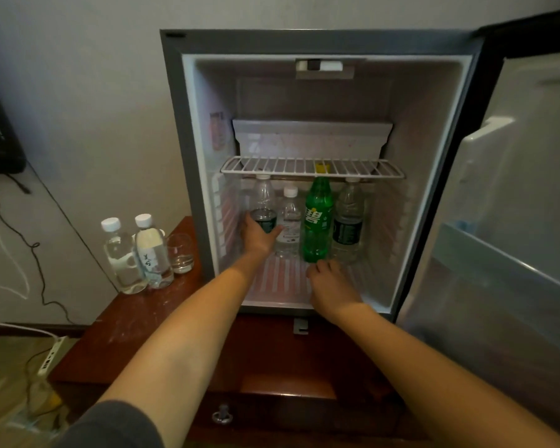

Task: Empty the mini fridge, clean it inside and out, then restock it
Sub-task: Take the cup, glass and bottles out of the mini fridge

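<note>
Fridge [175, 124]: on cabinet [272, 350], door [514, 221] open, four bottles standing inside.
Left hand [257, 236]: wrapped round clear bottle [264, 202], far left.
Right hand [332, 286]: fingers curled at green bottle's [317, 221] base; grip unclear.

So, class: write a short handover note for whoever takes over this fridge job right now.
Left hand grips the leftmost water bottle on the fridge floor.
Right hand is at the base of the green bottle; grip unclear.
Two more bottles stand inside; two small bottles and a glass stand on the cabinet.
Likely left: finish emptying, clean, restock.
</note>
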Demonstrator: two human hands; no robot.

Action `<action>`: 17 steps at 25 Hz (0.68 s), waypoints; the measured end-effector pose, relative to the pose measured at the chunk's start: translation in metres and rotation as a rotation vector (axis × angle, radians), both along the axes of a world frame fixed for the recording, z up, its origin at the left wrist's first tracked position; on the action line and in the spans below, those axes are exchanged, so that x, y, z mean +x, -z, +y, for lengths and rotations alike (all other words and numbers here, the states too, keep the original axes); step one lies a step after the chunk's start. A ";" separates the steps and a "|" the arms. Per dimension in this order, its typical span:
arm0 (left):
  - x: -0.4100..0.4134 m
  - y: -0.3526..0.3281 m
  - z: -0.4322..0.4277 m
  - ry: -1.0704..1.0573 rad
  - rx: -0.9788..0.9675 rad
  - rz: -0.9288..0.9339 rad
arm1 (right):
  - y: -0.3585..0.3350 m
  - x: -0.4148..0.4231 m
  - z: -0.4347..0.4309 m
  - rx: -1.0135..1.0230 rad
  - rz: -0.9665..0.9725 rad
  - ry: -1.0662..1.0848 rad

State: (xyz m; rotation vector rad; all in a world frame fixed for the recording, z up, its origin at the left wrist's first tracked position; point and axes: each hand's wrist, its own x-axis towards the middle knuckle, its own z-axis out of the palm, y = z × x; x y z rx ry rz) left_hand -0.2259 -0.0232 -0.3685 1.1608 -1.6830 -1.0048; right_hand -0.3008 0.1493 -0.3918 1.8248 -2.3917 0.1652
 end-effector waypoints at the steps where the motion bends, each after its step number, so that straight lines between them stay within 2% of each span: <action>1: -0.001 0.003 -0.006 -0.026 -0.005 0.029 | 0.002 0.000 -0.004 -0.047 -0.009 -0.024; 3: -0.003 0.008 -0.016 -0.030 -0.004 0.059 | 0.003 0.002 -0.016 -0.200 -0.092 -0.093; 7: -0.010 0.026 -0.023 0.016 -0.056 0.079 | -0.007 0.016 -0.059 -0.613 -0.671 -0.059; 9: -0.013 0.031 -0.025 0.018 -0.075 0.096 | -0.011 0.015 -0.087 -0.716 -0.841 0.039; 12: -0.014 0.033 -0.029 0.021 -0.094 0.092 | -0.010 0.013 -0.120 -0.734 -0.856 0.145; 17: -0.014 0.038 -0.034 0.043 -0.110 0.120 | 0.001 0.010 -0.144 -0.748 -0.813 0.204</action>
